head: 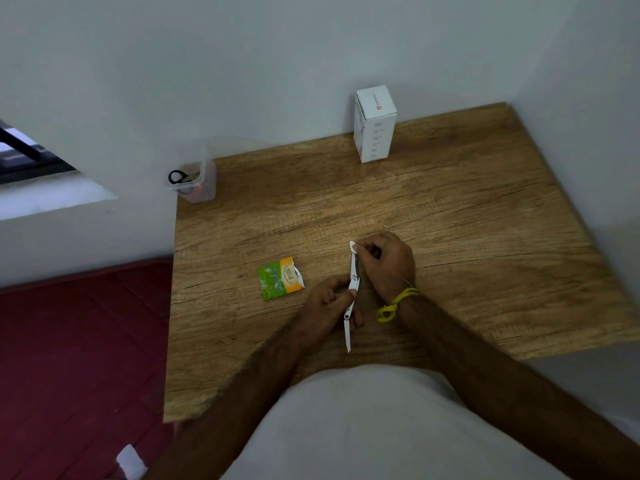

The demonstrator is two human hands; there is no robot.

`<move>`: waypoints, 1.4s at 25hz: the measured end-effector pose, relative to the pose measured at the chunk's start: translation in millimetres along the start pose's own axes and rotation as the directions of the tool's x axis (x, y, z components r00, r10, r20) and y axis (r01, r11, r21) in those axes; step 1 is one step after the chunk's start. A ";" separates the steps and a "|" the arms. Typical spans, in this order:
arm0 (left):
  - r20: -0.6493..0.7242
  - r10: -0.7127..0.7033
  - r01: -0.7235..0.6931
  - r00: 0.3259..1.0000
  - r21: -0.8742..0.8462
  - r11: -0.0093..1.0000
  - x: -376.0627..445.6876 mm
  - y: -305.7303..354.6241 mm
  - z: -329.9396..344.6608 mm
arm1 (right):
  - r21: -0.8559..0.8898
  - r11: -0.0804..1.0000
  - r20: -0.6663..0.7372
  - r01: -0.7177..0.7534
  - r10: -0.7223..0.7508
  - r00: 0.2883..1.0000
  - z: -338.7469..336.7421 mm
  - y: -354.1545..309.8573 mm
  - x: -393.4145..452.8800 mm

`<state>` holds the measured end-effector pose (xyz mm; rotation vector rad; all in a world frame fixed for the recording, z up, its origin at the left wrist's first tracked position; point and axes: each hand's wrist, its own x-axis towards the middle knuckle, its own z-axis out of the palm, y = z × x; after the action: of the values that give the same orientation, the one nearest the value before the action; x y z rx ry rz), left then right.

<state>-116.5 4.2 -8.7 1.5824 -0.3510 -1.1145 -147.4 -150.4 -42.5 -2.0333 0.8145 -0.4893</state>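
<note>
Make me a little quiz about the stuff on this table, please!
1. True or false: the green and orange sachet is torn open.
2. What stands by the wall? A) white box B) red cup C) book
3. Fill in: the left hand and right hand both hold a slim tool coloured ____.
Key: 1 true; 2 A; 3 white.

green-orange sachet (281,278), white folding tool (352,289), yellow wrist thread (394,304), wood-grain table (450,202)
</note>
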 end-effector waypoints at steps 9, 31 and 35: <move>0.021 -0.011 0.011 1.000 -0.007 1.000 -2.1 1.8 0.4 | 0.033 0.996 -0.009 -0.085 0.086 0.996 -1.4 -3.5 2.4; 0.032 0.095 -0.086 0.995 -0.206 0.975 3.4 -17.2 -5.5 | 0.104 0.921 0.103 0.376 -0.386 0.917 -16.2 9.7 -49.4; 0.006 0.104 -0.100 0.995 -0.225 0.969 4.8 -15.2 -6.2 | 0.141 0.931 0.059 0.337 -0.347 0.936 -15.2 9.8 -50.1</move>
<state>-114.0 9.7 -24.7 1.3414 -0.3029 -1.0510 -195.7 -128.0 -44.2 -2.0662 0.3654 -0.6301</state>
